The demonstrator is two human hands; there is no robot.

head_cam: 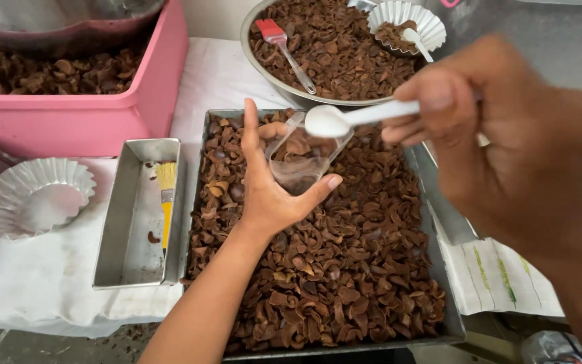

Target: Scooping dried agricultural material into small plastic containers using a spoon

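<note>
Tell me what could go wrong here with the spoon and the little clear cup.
The left hand holds the clear plastic cup tilted over the tray of brown pieces, so its contents might slide out. The white spoon in the right hand hovers at the rim and could knock it.
</note>
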